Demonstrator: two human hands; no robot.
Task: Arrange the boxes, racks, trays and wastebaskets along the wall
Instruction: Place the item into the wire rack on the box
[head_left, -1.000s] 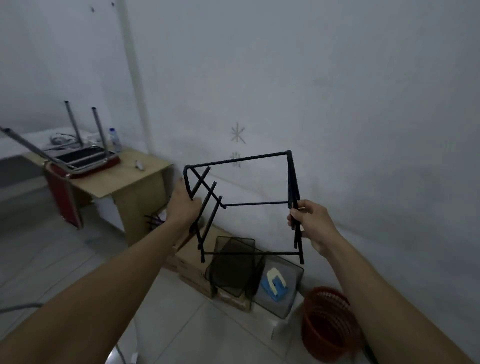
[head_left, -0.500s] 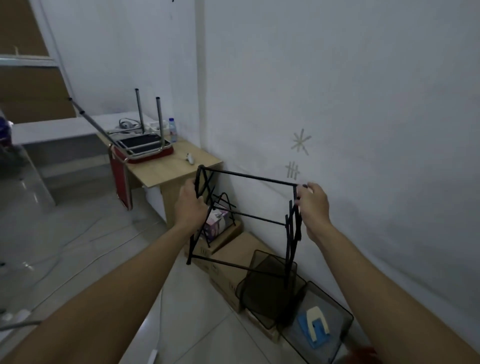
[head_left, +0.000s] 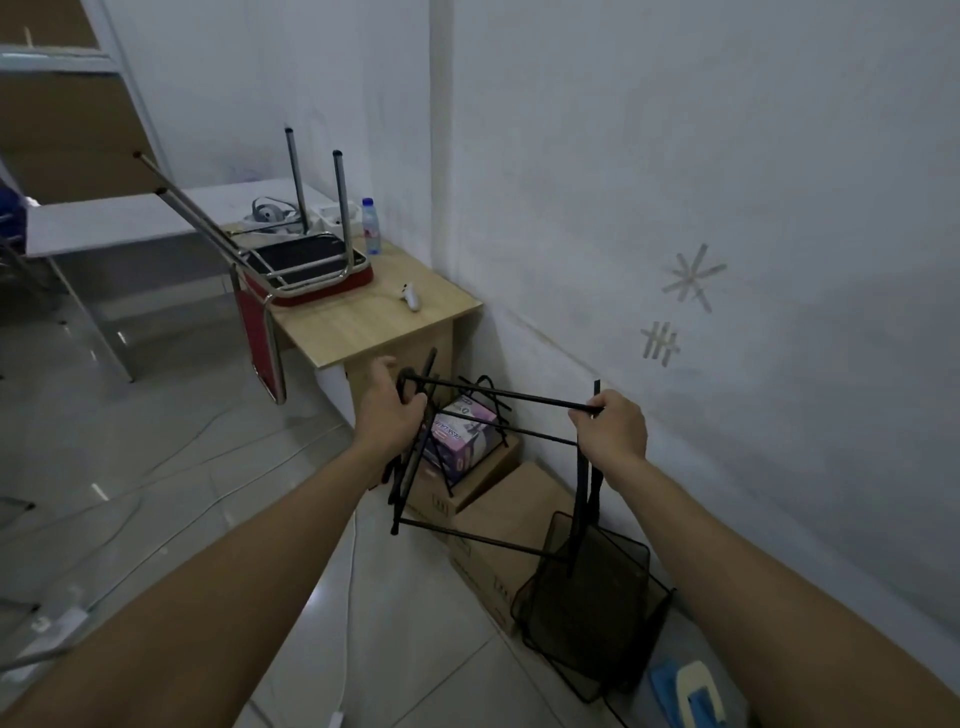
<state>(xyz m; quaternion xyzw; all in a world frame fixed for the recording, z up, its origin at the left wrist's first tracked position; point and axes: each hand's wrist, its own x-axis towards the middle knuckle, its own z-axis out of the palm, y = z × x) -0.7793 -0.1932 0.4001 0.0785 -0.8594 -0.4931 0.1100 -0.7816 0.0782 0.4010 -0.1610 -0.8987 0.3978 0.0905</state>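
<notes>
I hold a black wire rack in the air with both hands, above the boxes by the wall. My left hand grips its left end frame; my right hand grips the top bar at the right end. Below it, cardboard boxes line the wall's foot. A black mesh wastebasket lies tilted against the nearer box. A purple and white box sits on the farther carton with another black wire rack around it.
A wooden desk stands in the corner with an upturned red chair, a water bottle and a white controller on it. White cables run over the tiled floor. A blue and cream object lies at the bottom right.
The rack has come down and leftward toward the boxes beside the desk. My view has turned left, and the red wastebasket has left the frame.
</notes>
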